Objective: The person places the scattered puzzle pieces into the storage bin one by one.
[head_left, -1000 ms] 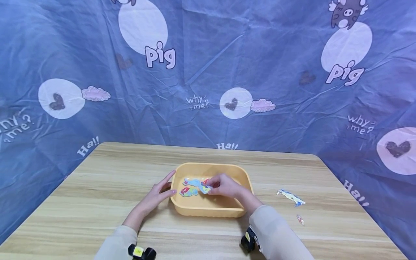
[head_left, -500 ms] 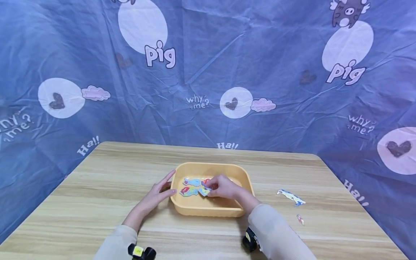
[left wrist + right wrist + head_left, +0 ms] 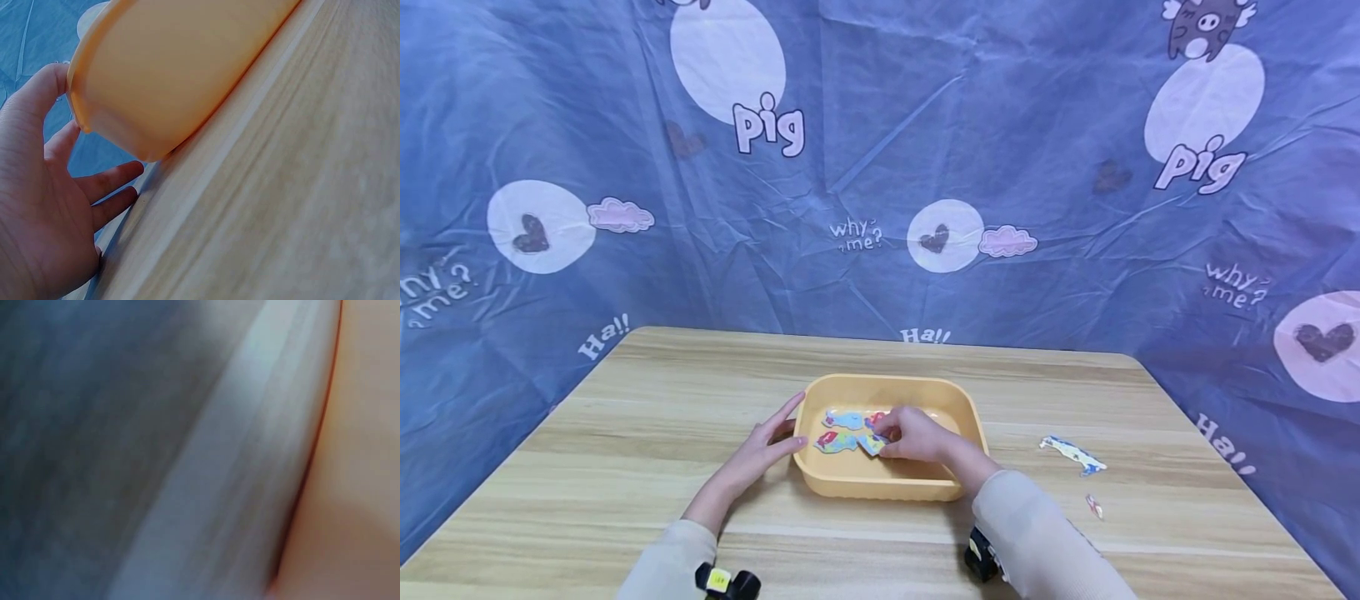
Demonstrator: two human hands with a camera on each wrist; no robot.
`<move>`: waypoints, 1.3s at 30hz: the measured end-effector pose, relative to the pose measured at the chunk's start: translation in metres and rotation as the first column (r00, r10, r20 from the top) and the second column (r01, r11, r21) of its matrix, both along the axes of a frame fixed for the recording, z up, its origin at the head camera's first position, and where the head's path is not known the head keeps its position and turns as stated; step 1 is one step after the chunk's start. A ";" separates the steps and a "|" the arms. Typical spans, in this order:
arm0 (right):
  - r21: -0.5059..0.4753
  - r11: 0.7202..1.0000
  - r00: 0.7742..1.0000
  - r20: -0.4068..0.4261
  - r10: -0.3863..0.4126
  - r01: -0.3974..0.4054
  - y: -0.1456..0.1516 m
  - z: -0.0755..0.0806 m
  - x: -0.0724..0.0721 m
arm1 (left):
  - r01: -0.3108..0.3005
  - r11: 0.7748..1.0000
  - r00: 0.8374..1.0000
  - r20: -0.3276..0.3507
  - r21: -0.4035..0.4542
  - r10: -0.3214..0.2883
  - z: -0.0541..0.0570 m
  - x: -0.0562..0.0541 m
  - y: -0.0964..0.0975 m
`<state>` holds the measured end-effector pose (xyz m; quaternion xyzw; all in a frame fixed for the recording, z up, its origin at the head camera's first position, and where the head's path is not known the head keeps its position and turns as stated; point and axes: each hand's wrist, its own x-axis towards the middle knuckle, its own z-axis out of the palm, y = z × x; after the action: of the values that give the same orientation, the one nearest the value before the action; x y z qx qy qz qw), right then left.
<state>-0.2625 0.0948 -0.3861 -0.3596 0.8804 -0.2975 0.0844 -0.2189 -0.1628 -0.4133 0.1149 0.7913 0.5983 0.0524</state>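
Note:
In the head view a shallow yellow plastic bin (image 3: 887, 489) holds several flat, irregular picture pieces. My left hand (image 3: 752, 458) rests at its left end, thumb and forefinger touching the rim; in the left wrist view the other fingers stretch free below the rim. Inside the bin my right hand (image 3: 917, 435) pinches a blue-and-yellow picture piece (image 3: 871, 445) at its right side. A red-and-green piece (image 3: 837, 442) lies just left of it, and a light-blue piece (image 3: 844, 420) lies behind. Part of a red piece (image 3: 874, 419) shows beside my right fingers.
To the right of the bin, a long white-and-blue piece (image 3: 1073, 455) and a small reddish piece (image 3: 1094, 507) lie on the wooden table (image 3: 700, 375). A blue printed cloth (image 3: 880, 167) hangs behind the table. The right wrist view is blurred.
My right hand has brought the blue-and-yellow piece slightly nearer to me, off the light-blue piece and beside the red-and-green one. My left hand has kept its place at the rim.

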 end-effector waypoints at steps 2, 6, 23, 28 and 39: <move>0.010 1.000 1.000 -0.017 0.006 -0.006 0.000 0.000 0.000 | -0.001 1.000 1.000 -0.003 0.001 0.001 0.000 0.000 0.000; 0.015 1.000 0.999 -0.030 0.013 -0.012 0.001 0.001 0.001 | -0.002 1.000 1.000 0.001 0.009 0.002 0.000 0.001 0.001; 0.034 0.999 0.999 -0.047 0.019 -0.018 0.002 0.001 0.002 | 0.032 0.999 0.999 -0.039 -0.003 -0.032 0.000 0.000 -0.001; 0.036 0.999 0.998 -0.055 0.022 -0.020 0.002 0.001 0.002 | 0.031 0.999 0.998 -0.048 -0.019 -0.032 0.000 0.000 -0.001; 0.053 0.998 0.995 -0.093 0.046 -0.042 0.002 -0.002 0.000 | 0.007 1.000 1.000 -0.007 0.018 -0.007 0.000 0.000 0.000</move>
<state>-0.2621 0.0964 -0.3881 -0.3902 0.8825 -0.2559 0.0584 -0.2185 -0.1626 -0.4138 0.1202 0.7856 0.6049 0.0505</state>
